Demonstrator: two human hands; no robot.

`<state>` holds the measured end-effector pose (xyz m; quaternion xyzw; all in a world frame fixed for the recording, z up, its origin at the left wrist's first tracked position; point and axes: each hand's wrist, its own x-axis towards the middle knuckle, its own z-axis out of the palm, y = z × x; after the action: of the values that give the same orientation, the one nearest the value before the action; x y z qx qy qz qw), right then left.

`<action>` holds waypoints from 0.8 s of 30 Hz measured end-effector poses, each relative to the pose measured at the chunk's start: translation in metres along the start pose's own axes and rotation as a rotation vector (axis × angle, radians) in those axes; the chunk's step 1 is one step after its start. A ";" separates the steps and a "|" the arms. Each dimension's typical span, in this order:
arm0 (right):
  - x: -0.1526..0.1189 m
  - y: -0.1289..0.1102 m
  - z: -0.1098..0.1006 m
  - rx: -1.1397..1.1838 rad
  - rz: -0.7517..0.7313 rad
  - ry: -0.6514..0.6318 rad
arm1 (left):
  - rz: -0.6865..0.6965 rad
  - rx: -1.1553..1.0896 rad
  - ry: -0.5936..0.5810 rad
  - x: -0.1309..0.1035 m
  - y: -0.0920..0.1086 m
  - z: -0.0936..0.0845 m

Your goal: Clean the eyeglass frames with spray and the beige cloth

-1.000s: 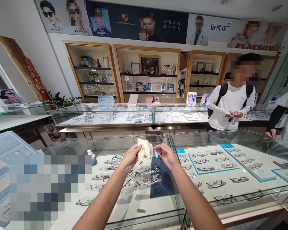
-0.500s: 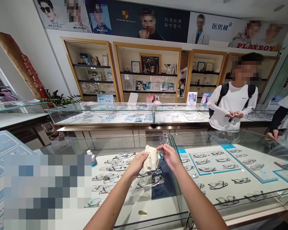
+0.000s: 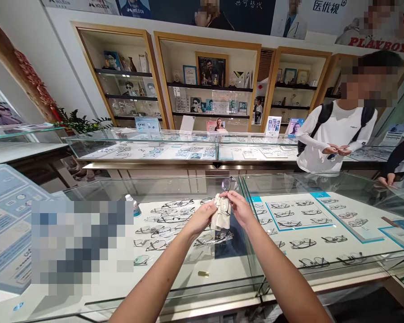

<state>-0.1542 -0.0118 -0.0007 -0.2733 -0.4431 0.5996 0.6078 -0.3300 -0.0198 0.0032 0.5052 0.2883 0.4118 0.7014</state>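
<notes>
Above the glass display case, my left hand point(image 3: 204, 216) pinches a cream cloth point(image 3: 221, 217) that hangs down from its fingers. My right hand point(image 3: 239, 207) is closed on a pair of thin-framed glasses point(image 3: 229, 184), holding them upright. One round lens shows above my right fingers; the other part of the glasses lies against the cloth, between the two hands. Beneath the glass are rows of eyeglasses point(image 3: 168, 218). A white bottle with a blue label point(image 3: 133, 206) stands to the left of my hands.
A second glass case point(image 3: 289, 260) joins on the right, with more glasses inside. A blue-and-white printed board point(image 3: 10, 224) lies at the left. Across the aisle, a person in a white shirt point(image 3: 340, 130) stands by a far counter point(image 3: 148, 165). Another person's arm shows at the right edge.
The view has tilted down slightly. The cloth has come up against the glasses, and more of the upper lens shows above my right fingers.
</notes>
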 end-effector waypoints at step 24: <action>-0.003 0.012 0.009 -0.015 0.004 -0.051 | 0.041 -0.065 0.055 -0.001 -0.006 0.008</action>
<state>-0.1676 -0.0145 -0.0076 -0.2633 -0.4622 0.6043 0.5932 -0.3220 -0.0255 0.0001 0.4765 0.2834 0.4490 0.7007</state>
